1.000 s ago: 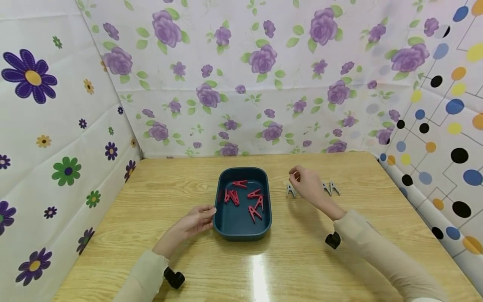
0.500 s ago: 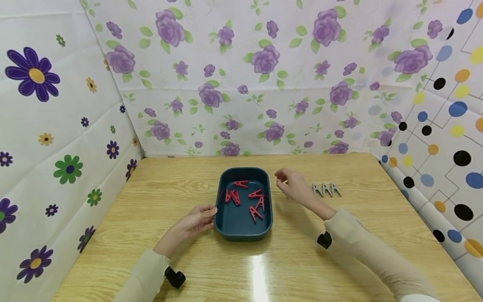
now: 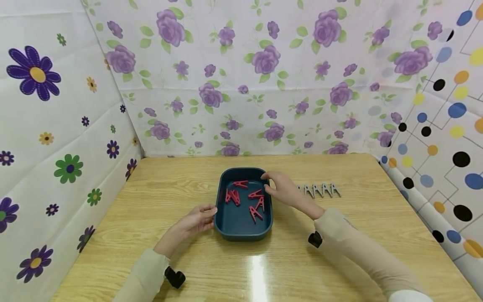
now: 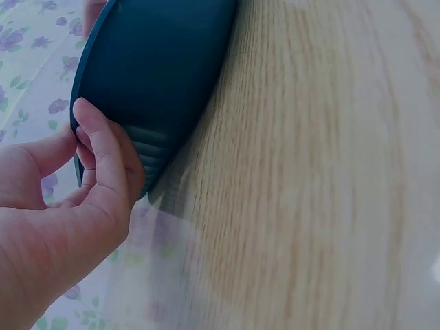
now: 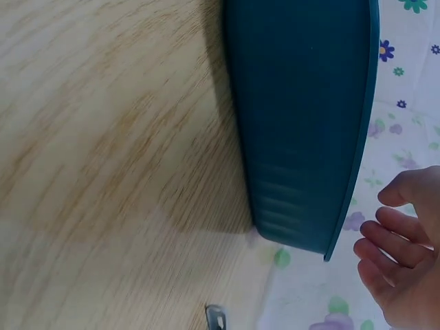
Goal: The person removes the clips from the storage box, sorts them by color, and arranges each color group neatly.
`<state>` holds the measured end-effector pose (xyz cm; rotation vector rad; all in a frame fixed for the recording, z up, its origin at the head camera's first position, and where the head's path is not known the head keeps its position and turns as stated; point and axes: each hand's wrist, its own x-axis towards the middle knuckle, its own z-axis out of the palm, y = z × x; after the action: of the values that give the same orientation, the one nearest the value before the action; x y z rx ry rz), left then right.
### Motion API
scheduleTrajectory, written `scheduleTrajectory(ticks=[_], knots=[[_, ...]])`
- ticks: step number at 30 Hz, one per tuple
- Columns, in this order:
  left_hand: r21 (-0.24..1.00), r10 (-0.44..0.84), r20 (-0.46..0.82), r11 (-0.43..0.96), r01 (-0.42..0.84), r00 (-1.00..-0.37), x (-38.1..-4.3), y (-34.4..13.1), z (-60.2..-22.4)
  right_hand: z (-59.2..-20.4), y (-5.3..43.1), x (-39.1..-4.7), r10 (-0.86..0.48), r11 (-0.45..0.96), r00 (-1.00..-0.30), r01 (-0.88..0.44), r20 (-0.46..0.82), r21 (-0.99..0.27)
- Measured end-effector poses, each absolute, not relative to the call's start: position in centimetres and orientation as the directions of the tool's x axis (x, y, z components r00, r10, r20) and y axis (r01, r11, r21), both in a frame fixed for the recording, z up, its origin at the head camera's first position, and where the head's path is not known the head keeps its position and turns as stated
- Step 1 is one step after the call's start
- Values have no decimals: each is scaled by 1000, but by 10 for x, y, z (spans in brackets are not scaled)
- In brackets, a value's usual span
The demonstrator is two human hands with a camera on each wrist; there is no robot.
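A dark teal plastic bin [image 3: 241, 228] stands on the table with several red clothespins [image 3: 254, 213] lying loose inside. My left hand [image 3: 196, 220] pinches the bin's left rim between thumb and fingers, which the left wrist view shows close up with the left hand [image 4: 89, 185] against the outer wall. At the bin's far right corner hovers my right hand [image 3: 284, 191], its fingertips above the rim. From the right wrist view, the right hand [image 5: 405, 247] has relaxed, parted fingers and nothing in them. To its right, several grey clothespins [image 3: 317, 191] form a row, partly hidden behind that hand.
The wooden table [image 3: 170, 180] carries the bin and the clothespins. A flowered cloth [image 3: 241, 121] hangs behind it, and patterned cloths close off the left and right sides. One grey clothespin [image 5: 216, 317] shows at the lower edge of the right wrist view.
My right hand has moved left along the grey clothespin row to the bin's right rim, uncovering more of the row. The left hand keeps its hold; the red clothespins lie as before.
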<state>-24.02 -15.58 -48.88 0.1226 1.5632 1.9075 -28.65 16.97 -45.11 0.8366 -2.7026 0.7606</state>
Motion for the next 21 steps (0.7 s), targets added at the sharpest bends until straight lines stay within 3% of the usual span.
scheduleTrajectory(ticks=[6, 21], knots=[[906, 536, -322, -66, -419, -781, -242, -156, -489, -446, 160, -287, -526, 712, -791, -611, 313, -345], [910, 550, -320, -49, -413, -771, -241, -156, -486, -449, 146, -293, -566, 790, -817, -575, 109, -215]])
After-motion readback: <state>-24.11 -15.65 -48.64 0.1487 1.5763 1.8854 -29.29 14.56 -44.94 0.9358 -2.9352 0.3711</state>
